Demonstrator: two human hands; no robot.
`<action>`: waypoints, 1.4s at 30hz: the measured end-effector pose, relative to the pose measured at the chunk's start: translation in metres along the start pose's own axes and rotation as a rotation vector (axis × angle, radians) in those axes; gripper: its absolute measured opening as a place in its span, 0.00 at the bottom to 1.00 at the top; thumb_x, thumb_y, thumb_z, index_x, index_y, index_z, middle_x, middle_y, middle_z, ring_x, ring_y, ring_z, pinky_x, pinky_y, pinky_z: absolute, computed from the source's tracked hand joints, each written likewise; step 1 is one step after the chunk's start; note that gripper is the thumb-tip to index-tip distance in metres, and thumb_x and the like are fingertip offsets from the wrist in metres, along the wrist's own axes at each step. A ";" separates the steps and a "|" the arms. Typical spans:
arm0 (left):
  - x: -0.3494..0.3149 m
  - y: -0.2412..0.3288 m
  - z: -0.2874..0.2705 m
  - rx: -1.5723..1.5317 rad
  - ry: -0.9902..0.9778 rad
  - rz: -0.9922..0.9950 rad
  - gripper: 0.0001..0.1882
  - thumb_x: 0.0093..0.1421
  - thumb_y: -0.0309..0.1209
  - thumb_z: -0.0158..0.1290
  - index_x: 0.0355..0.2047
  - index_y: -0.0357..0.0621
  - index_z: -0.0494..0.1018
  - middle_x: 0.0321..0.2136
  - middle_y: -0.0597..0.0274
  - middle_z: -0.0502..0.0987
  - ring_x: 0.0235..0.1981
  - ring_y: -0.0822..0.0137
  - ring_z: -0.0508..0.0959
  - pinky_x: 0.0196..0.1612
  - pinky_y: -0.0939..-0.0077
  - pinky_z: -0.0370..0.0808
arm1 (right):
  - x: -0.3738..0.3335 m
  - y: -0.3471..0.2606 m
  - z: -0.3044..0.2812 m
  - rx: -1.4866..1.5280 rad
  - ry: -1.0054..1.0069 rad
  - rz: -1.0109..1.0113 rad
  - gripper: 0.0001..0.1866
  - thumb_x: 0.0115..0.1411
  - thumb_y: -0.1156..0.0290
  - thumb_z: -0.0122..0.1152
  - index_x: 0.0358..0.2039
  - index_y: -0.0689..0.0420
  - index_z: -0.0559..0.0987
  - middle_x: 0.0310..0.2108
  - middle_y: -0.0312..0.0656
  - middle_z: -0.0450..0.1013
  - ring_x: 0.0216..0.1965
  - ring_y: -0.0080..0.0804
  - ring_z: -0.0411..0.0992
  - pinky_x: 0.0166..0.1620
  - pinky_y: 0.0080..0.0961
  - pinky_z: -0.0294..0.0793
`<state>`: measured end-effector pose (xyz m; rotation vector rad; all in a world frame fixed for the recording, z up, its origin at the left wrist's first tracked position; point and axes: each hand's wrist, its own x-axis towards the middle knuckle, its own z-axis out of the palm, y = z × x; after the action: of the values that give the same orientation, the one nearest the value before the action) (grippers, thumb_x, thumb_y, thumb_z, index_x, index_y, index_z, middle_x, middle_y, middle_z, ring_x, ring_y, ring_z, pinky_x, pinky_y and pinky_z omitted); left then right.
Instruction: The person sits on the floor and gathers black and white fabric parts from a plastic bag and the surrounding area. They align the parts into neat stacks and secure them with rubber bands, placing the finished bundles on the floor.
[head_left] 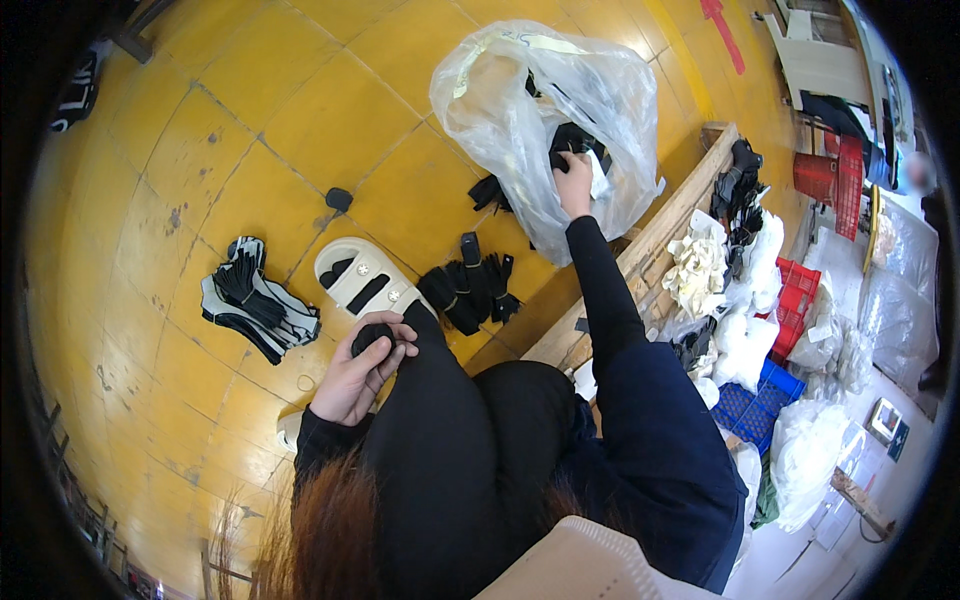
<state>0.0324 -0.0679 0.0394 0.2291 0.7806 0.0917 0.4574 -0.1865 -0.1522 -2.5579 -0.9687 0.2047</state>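
Note:
My left hand [347,388] is closed around a small rolled black piece [372,339], held near my knee. My right arm reaches forward to a large clear plastic bag [487,105] on the floor. At the bag's mouth, my right hand [574,188] grips a black bundle [571,139]; its fingertips are partly hidden against it. Something white [600,182] lies beside that hand. Several tied bundles of black strips [457,300] rest on the floor beside my foot. To the left lies a stack of black-and-white pieces [262,303] with a black bundle on top.
A small black piece [339,199] lies alone on the yellow tiled floor [300,110]. My foot wears a cream sandal [340,254]. Along my right runs a wooden beam [690,185], with white cloth [695,265], a red crate [797,300] and a blue crate [755,405] beyond it.

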 end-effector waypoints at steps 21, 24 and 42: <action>0.001 -0.001 -0.009 0.023 0.032 -0.029 0.17 0.67 0.36 0.47 0.50 0.38 0.65 0.37 0.60 0.73 0.39 0.69 0.76 0.45 0.81 0.74 | 0.005 -0.006 -0.044 -0.130 -0.228 0.032 0.14 0.50 0.77 0.54 0.38 0.60 0.80 0.38 0.56 0.74 0.41 0.52 0.73 0.48 0.37 0.71; 0.001 -0.001 -0.010 0.051 0.023 -0.074 0.16 0.67 0.36 0.46 0.49 0.38 0.65 0.36 0.61 0.73 0.38 0.71 0.75 0.43 0.81 0.73 | 0.000 0.008 -0.012 -0.077 -0.182 0.043 0.18 0.49 0.77 0.58 0.43 0.57 0.80 0.39 0.55 0.73 0.42 0.51 0.72 0.47 0.36 0.71; 0.007 -0.004 -0.009 0.023 0.014 -0.012 0.16 0.67 0.36 0.47 0.48 0.37 0.66 0.37 0.61 0.73 0.39 0.70 0.75 0.44 0.81 0.72 | 0.018 0.028 -0.013 0.322 0.036 0.299 0.13 0.52 0.72 0.57 0.36 0.65 0.81 0.29 0.50 0.79 0.28 0.36 0.77 0.39 0.29 0.75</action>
<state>0.0309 -0.0693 0.0279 0.2457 0.7970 0.0726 0.4913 -0.1974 -0.1518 -2.3824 -0.4886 0.3642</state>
